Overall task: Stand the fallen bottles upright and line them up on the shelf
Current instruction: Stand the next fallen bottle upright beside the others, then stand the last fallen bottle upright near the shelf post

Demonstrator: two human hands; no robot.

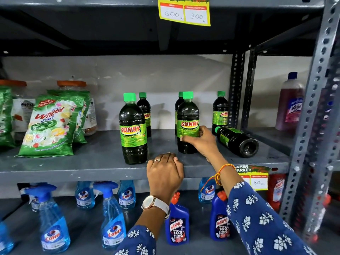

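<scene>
Several dark bottles with green caps and green "Sunny" labels stand on the grey middle shelf (92, 162). One upright bottle (133, 129) is at the front, left of centre. My right hand (201, 142) grips the lower part of another upright bottle (187, 116) at the front. One bottle (237, 139) lies on its side to the right, base toward me, cap pointing back left. Three more stand behind: one (145, 109) at back left, one (179, 103) mostly hidden, and one (219, 111) at back right. My left hand (165, 170) rests curled over the shelf's front edge, holding nothing.
Green detergent packets (49, 126) and orange-lidded jars fill the shelf's left part. A perforated steel upright (237, 89) bounds the right end, with a pink bottle (291, 103) beyond it. Blue spray bottles (53, 225) and toilet cleaner bottles (177, 225) stand on the shelf below. A yellow price tag (184, 11) hangs above.
</scene>
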